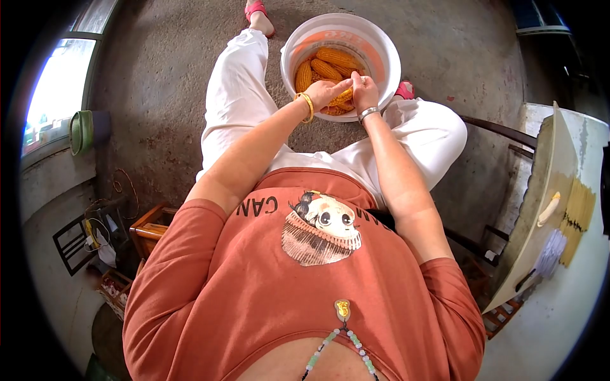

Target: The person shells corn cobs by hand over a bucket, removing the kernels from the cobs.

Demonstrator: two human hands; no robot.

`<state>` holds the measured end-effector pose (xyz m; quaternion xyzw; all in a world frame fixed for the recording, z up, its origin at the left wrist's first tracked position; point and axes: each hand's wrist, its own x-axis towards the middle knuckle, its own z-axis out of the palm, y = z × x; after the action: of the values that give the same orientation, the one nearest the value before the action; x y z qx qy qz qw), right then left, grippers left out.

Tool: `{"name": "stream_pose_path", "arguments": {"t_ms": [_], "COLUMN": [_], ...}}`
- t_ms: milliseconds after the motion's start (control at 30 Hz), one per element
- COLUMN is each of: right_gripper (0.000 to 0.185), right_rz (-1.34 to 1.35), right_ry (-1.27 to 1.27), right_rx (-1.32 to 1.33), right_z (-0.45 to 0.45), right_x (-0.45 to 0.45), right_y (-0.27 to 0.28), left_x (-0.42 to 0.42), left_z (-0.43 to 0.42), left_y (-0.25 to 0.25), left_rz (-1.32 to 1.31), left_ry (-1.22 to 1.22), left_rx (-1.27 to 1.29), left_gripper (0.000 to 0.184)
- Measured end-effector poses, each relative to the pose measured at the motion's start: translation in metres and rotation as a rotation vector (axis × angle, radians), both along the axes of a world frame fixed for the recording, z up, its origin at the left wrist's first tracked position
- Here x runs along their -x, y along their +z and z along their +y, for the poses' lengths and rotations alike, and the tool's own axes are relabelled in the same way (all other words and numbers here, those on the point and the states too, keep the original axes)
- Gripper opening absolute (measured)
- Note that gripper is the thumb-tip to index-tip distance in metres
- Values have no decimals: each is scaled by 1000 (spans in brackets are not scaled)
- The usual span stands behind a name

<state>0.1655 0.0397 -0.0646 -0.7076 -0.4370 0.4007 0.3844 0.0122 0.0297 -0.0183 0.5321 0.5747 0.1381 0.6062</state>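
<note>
White bucket (387, 52) on rough grey floor (454, 60)

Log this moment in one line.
left hand + right hand: close together over white bucket | grip: partly hidden, hold unclear | corn cobs: inside bucket, some behind hands

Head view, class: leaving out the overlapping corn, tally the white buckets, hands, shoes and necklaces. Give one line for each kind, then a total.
White bucket: 1
Hands: 2 (left hand, right hand)
Shoes: 2, one only partly showing
Necklace: 1
Total: 6
</note>
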Motion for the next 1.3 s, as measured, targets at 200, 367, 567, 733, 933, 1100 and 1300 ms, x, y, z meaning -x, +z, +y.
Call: {"name": "stream_pose_path", "arguments": {"t_ms": [200,367,567,733,933,1100,1300], "right_gripper": [36,38,31,28,29,30,31], "right_rz": [-2,-32,303,494,474,385,398], "right_ry": [68,77,22,11,-71,-82,-68], "right_rx": [-92,-81,43,153,258,194,217], "right_z": [0,0,1,7,2,9,10], "right_x": [0,-1,-4,-10,-3,-8,-11], "right_y": [0,-3,6,11,33,3,0], "left_x": [1,0,9,19,15,11,7], "left_z": [-1,0,2,-9,-14,-12,-15], "left_y": [12,11,13,11,8,-3,1], "left_rz": [19,39,-89,-369,-202,30,141], "left_ry": [-77,92,103,175,11,-70,-58], "left_rx": [-21,106,164,60,-131,-362,-438], "left_gripper": [68,63,51,45,39,41,48]}}
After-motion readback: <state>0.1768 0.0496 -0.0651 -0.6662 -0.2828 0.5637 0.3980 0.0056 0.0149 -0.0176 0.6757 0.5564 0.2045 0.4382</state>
